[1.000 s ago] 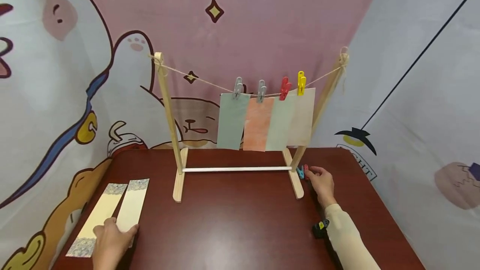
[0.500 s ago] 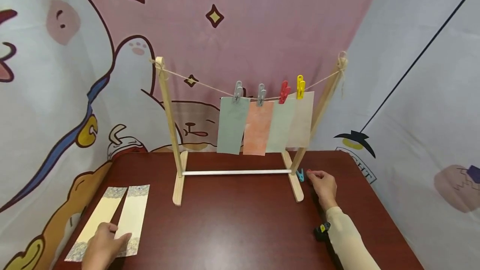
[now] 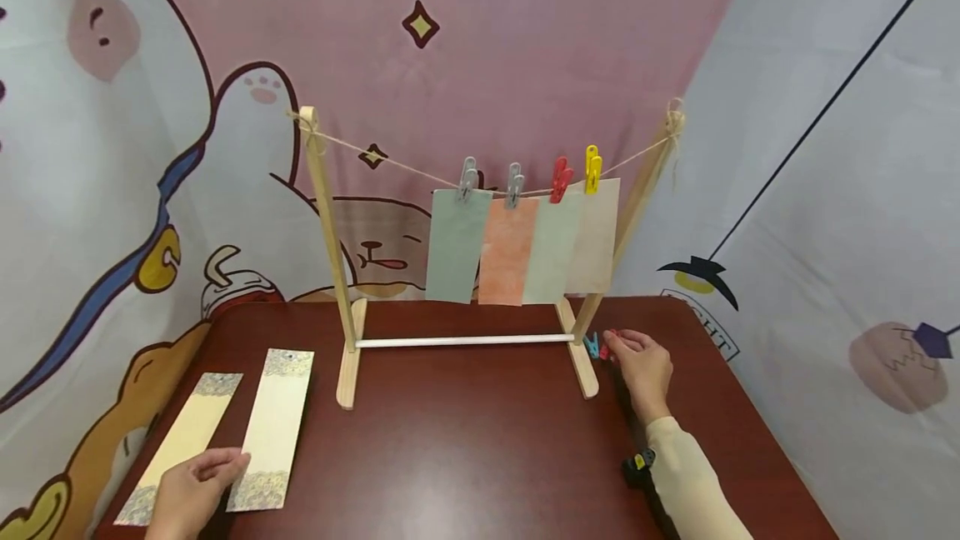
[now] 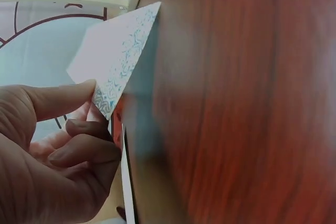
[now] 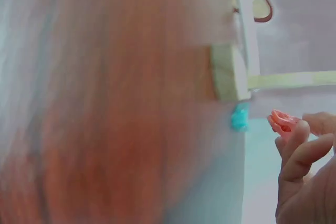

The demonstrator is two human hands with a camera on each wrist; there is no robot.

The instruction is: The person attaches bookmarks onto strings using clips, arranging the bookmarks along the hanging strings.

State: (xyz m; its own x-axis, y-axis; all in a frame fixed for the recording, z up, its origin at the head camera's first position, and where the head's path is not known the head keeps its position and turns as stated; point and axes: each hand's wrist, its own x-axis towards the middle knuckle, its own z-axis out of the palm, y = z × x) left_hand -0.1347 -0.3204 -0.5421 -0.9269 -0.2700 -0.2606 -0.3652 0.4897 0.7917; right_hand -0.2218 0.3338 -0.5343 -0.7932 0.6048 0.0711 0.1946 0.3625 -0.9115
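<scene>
At the table's left, my left hand (image 3: 197, 486) pinches the edge of a white paper strip (image 3: 273, 423) with patterned ends. The left wrist view shows this strip (image 4: 113, 51) tilted up off the table, between thumb and fingers. A cream strip (image 3: 183, 432) with similar ends lies left of it, partly under the hand in the head view. On the right, my right hand (image 3: 643, 369) pinches a red clothespin (image 5: 282, 121) between thumb and fingertips. Close by, a light blue clothespin (image 3: 592, 346) lies beside the foot of the wooden stand.
A wooden stand (image 3: 327, 223) with a string (image 3: 390, 158) rises at the back. Grey, red and yellow clothespins (image 3: 592, 171) hold several coloured papers (image 3: 508, 252) on the string's right part. The stand's feet (image 3: 351, 361) reach forward on the brown table (image 3: 450, 440).
My left hand has taken hold of the white strip and lifted it, moving it away from the cream one. My right hand has picked the red clothespin up beside the blue one.
</scene>
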